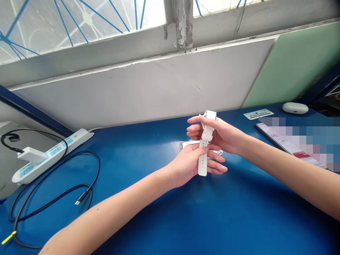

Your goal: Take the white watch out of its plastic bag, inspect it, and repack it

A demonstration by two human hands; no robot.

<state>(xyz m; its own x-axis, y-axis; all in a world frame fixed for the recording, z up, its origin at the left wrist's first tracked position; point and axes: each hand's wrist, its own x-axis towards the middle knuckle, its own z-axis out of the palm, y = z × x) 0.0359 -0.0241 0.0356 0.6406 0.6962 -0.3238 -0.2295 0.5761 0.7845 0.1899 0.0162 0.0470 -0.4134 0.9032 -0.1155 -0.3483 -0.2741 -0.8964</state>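
A white wristwatch with a white strap is held between both hands above the blue table. My left hand pinches the strap's holed end, thumb on top and fingers behind it. Higher up, my right hand grips the upper part of the strap, its thumb across the band and its fingers on the far side. The strap's free tip hangs downward near my left fingers. Behind the hands lies a small flat item, mostly hidden. The watch face cannot be made out.
On the left lie a white power strip with a plugged-in charger and a looped black cable. To the right are a phone, a card and a white earbud case. A wall borders the blue table.
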